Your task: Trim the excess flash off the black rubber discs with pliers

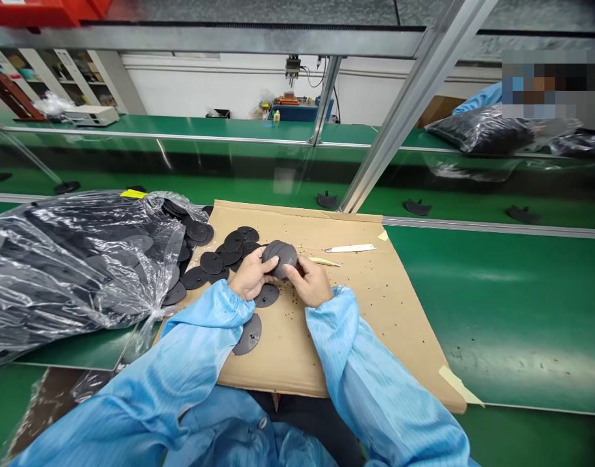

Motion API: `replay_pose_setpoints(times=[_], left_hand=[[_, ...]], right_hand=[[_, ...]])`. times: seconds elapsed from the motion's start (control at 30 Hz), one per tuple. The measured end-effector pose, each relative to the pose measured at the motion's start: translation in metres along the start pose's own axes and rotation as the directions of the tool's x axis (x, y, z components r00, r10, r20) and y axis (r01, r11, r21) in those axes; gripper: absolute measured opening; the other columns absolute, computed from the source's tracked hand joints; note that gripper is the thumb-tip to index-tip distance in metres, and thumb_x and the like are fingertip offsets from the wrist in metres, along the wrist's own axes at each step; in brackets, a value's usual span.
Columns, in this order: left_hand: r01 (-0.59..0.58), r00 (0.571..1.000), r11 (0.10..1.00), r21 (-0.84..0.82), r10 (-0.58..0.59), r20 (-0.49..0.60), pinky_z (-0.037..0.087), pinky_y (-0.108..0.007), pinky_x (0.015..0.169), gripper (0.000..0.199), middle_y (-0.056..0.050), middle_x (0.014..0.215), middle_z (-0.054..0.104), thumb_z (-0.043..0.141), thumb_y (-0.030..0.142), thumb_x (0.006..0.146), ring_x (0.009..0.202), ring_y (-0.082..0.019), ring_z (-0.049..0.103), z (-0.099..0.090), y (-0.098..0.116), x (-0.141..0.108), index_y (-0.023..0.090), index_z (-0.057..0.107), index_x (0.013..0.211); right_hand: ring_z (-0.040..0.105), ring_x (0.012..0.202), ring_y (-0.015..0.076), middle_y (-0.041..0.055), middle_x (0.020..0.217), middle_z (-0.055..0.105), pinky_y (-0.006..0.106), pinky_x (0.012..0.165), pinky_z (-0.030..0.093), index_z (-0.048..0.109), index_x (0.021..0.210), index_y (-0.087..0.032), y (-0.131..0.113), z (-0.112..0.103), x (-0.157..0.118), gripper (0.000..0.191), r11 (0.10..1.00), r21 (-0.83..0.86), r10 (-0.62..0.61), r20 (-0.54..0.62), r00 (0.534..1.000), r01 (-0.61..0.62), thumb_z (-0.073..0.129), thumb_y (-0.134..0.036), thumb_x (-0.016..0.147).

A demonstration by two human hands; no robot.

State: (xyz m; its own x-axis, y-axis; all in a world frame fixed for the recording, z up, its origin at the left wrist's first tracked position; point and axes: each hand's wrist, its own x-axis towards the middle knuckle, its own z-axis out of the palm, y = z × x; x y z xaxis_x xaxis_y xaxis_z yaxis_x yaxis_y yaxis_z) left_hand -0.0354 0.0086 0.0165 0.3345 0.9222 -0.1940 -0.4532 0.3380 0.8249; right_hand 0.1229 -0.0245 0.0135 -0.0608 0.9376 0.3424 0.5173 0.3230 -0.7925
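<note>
Between my two hands is a small stack of black discs [280, 255], fanned out above the cardboard sheet [365, 344]. My left hand [252, 272] grips the stack from its left side, thumb on top. On the right edge, my right hand [311, 279] holds the same discs between thumb and fingers. One loose disc [267, 296] lies just below the hands, and another [248, 335] lies nearer to me beside my left sleeve. A pile of black discs [229, 250] spreads over the cardboard left of my hands.
A clear plastic bag of black discs [83, 266] fills the left side. A white-handled knife [350, 248] and a tan strip [325, 262] lie on the cardboard. Dark curved parts [418, 207] sit on the green belt beyond. Another person's blue sleeve [479, 98] shows at upper right.
</note>
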Motion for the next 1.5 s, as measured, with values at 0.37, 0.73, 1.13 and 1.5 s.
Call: replay_pose_setpoints(times=[0.37,0.73,1.13,1.5], left_hand=[[0.257,0.942,0.964,-0.064,-0.235,0.24,0.036,-0.017,0.037,0.038,0.0,0.073,0.055,0.072,0.048,0.072,0.047,-0.006,0.049,-0.001,0.002,-0.005,0.017,0.059,0.09],[0.196,0.95,0.98,0.023,-0.196,0.243,0.03,-0.015,0.035,0.041,0.003,0.068,0.048,0.073,0.049,0.07,0.047,-0.006,0.047,0.0,-0.002,-0.007,0.017,0.053,0.085],[0.208,0.953,0.978,0.007,-0.204,0.224,0.028,-0.014,0.032,0.046,0.003,0.068,0.049,0.075,0.052,0.066,0.044,-0.004,0.045,0.003,-0.001,-0.007,0.016,0.053,0.084],[0.186,0.962,0.983,-0.01,-0.18,0.206,0.03,-0.013,0.031,0.046,0.003,0.068,0.05,0.078,0.048,0.064,0.044,-0.004,0.047,0.0,-0.003,-0.004,0.014,0.055,0.084]], right_hand=[[0.068,0.088,0.0184,0.0069,0.098,0.072,0.033,0.082,0.056,0.07,0.107,-0.022,-0.003,0.005,-0.004,0.03,0.946,-0.113,-0.315,-0.102,0.944,0.304,0.045,-0.032,0.095],[0.068,0.087,0.0181,0.0076,0.098,0.072,0.03,0.082,0.056,0.067,0.111,-0.02,-0.006,0.003,-0.007,0.033,0.891,-0.307,-0.381,-0.106,0.919,0.334,0.039,-0.031,0.098],[0.068,0.083,0.0167,0.0073,0.095,0.072,0.028,0.079,0.055,0.065,0.112,-0.019,-0.01,0.003,-0.008,0.031,0.86,-0.343,-0.435,-0.105,0.894,0.378,0.038,-0.025,0.098],[0.068,0.082,0.0172,0.0082,0.093,0.072,0.027,0.077,0.055,0.065,0.106,-0.015,-0.01,0.009,-0.007,0.022,0.781,-0.428,-0.563,-0.171,0.808,0.454,0.046,-0.019,0.095]])
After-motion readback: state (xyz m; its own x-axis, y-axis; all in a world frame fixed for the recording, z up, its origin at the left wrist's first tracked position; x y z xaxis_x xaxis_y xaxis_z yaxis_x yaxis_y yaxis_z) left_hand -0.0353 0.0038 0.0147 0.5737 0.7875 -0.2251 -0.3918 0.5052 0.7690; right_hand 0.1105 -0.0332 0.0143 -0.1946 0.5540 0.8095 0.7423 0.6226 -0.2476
